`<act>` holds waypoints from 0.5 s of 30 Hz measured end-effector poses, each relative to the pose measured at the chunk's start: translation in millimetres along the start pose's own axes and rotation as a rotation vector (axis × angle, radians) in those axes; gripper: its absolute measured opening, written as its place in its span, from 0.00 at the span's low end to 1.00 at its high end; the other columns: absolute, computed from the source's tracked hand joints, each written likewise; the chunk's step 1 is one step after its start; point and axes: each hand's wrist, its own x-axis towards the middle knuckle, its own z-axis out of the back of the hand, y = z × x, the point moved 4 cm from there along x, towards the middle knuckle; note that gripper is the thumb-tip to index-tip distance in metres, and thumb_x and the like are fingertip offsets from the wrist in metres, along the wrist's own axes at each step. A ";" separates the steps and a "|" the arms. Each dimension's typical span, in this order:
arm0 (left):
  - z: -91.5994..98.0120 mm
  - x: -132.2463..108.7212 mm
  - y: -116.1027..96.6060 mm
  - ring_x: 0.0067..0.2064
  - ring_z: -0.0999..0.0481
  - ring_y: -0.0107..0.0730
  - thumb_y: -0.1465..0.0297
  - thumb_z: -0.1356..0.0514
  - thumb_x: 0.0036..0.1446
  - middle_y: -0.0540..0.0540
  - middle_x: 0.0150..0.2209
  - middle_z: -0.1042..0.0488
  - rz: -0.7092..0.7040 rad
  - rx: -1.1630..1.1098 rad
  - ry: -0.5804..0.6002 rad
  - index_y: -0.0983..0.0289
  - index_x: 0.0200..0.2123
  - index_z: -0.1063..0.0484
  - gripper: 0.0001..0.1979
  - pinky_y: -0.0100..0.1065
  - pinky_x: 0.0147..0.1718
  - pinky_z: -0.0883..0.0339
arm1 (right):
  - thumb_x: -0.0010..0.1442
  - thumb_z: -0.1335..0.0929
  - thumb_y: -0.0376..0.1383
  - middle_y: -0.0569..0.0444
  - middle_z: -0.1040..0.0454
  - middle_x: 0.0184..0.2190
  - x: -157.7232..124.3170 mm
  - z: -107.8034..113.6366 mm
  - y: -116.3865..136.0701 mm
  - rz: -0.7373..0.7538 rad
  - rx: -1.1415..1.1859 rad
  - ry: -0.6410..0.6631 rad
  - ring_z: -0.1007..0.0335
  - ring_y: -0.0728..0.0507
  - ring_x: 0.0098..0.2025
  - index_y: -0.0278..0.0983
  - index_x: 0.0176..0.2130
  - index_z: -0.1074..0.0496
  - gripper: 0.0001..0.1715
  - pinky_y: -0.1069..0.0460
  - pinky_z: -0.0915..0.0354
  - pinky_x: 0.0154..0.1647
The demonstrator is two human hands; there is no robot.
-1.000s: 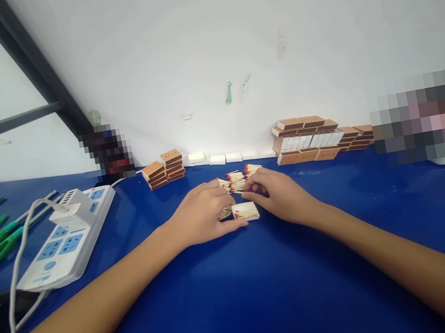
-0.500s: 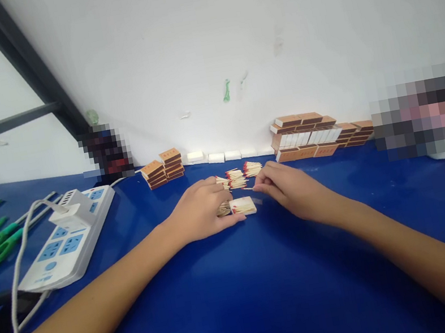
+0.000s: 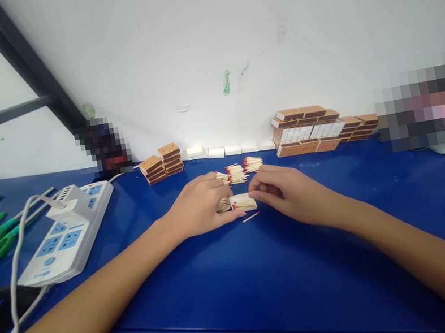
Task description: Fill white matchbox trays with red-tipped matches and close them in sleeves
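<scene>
Left of my right grip [image 3: 289, 192], pinched together, lies the match tray [image 3: 244, 203]; my left grip [image 3: 201, 204] touches it, clamping unclear.

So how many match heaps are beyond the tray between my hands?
3 visible: left heap, partly behind your left hand; middle heap; right heap, just beyond your right hand. Your left hand may hide more.

This looks like a workshop: matchbox stacks [image 3: 305, 147], match piles [image 3: 236, 174], power strip [image 3: 67, 240], blue worktop [image 3: 242, 278].
</scene>
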 end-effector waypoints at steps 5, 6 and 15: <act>-0.8 -1.0 2.7 0.35 0.29 0.35 0.51 0.37 0.65 0.53 0.29 0.24 0.006 0.003 0.004 0.64 0.33 0.22 0.21 0.40 0.46 0.32 | 0.67 0.29 0.41 0.54 0.28 0.36 -5.9 -5.4 9.1 0.004 0.045 0.180 0.34 0.46 0.34 0.41 0.41 0.25 0.06 0.51 0.38 0.34; -0.8 -1.2 3.2 0.35 0.29 0.36 0.51 0.37 0.65 0.53 0.30 0.24 0.009 0.009 0.006 0.64 0.33 0.22 0.21 0.40 0.46 0.32 | 0.67 0.29 0.40 0.54 0.28 0.37 -7.2 -8.5 10.0 -0.001 0.046 0.213 0.33 0.46 0.34 0.41 0.41 0.24 0.06 0.51 0.37 0.35; 1.8 -0.5 2.3 0.36 0.30 0.37 0.54 0.37 0.65 0.54 0.29 0.25 0.020 0.031 -0.008 0.64 0.33 0.22 0.19 0.38 0.40 0.33 | 0.72 0.35 0.35 0.50 0.26 0.40 -10.5 -17.7 23.2 0.030 -0.060 0.254 0.30 0.42 0.40 0.39 0.37 0.29 0.10 0.48 0.34 0.40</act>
